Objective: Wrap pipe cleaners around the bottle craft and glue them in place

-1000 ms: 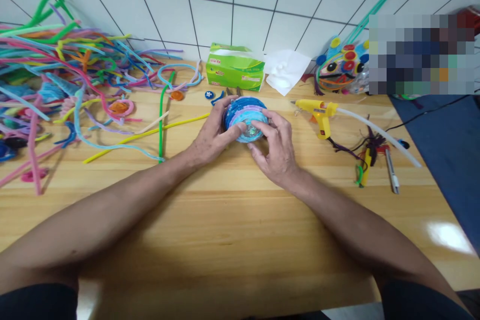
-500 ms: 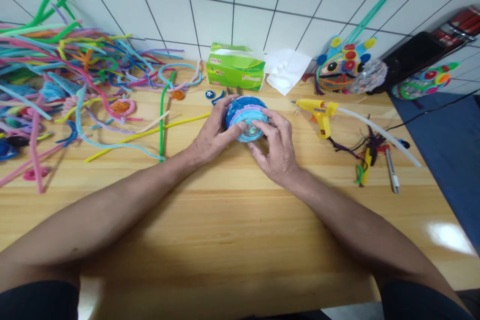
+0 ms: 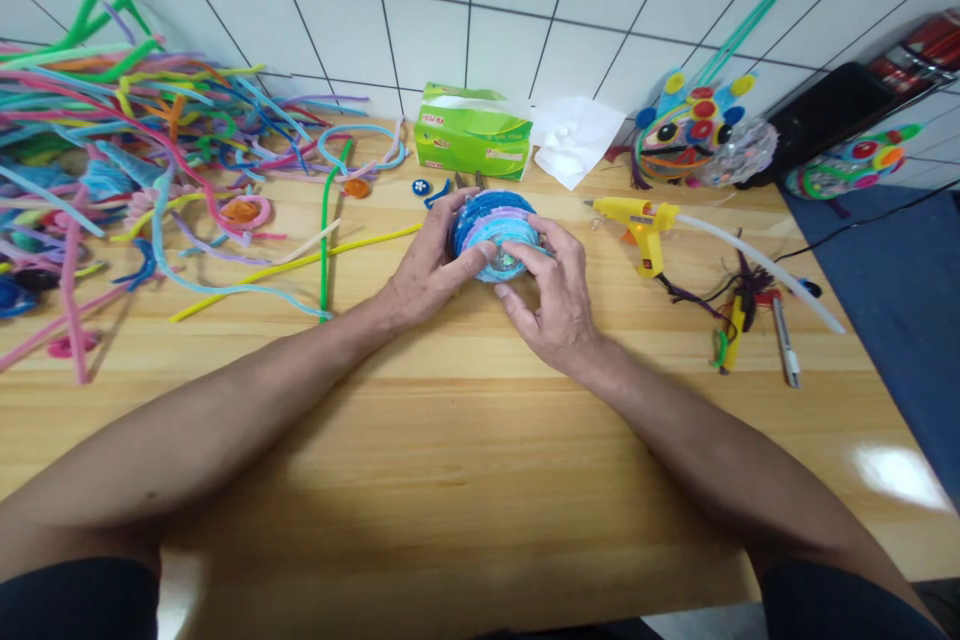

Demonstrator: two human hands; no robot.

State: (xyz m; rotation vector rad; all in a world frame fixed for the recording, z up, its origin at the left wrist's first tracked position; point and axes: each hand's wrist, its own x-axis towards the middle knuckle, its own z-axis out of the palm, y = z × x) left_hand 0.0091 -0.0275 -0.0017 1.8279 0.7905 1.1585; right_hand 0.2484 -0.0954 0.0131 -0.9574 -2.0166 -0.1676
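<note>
Between my hands is a round piece wound with dark blue, lilac and light blue pipe cleaners (image 3: 499, 218), with a clear, shiny patch showing near its lower middle. My left hand (image 3: 431, 265) wraps its left side, the thumb lying across the front. My right hand (image 3: 555, 295) grips the right side, fingertips on the light blue windings and thumb below. The undersides of the fingers are hidden. Just behind the piece, dark tips of some tool (image 3: 470, 182) poke out. A small blue button with a white flower (image 3: 421, 187) lies to the left.
A heap of coloured pipe cleaners (image 3: 172, 135) covers the table's left. Behind my hands stand a green tissue pack (image 3: 474, 132) and white paper (image 3: 574, 145). To the right lie a yellow glue gun (image 3: 641, 225), a craft knife (image 3: 786, 345) and a decorated bottle figure (image 3: 686, 130).
Hardly anything differs. Both hands keep hold of the wound piece in the same spot, and the view has shifted very slightly.
</note>
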